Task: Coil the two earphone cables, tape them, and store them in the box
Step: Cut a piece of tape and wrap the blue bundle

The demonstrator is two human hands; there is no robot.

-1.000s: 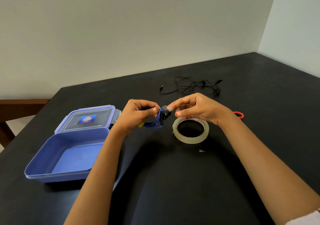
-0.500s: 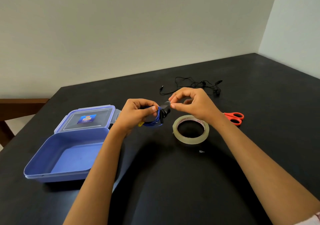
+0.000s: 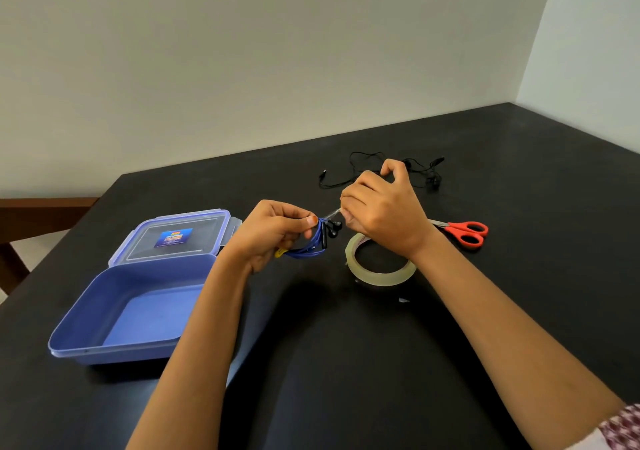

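**Head view.** I count two earphone cables. One blue coiled earphone cable [image 3: 306, 247] is clamped in my left grip [image 3: 273, 231] above the black bench [image 3: 346, 363]. One loose black earphone cable [image 3: 433, 181] lies beyond, partly hidden by my right grip [image 3: 384, 214], which pinches a clear tape strip [image 3: 330, 213] running to the coil. Also present are one clear tape roll [image 3: 377, 278], one pair of red-handled scissors [image 3: 464, 232], and one open blue plastic box [image 3: 114, 349] at left.

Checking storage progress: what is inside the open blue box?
Only bare floor shows in the blue box, no cable. The left forearm covers its near right corner. The left hand holds the blue coil.
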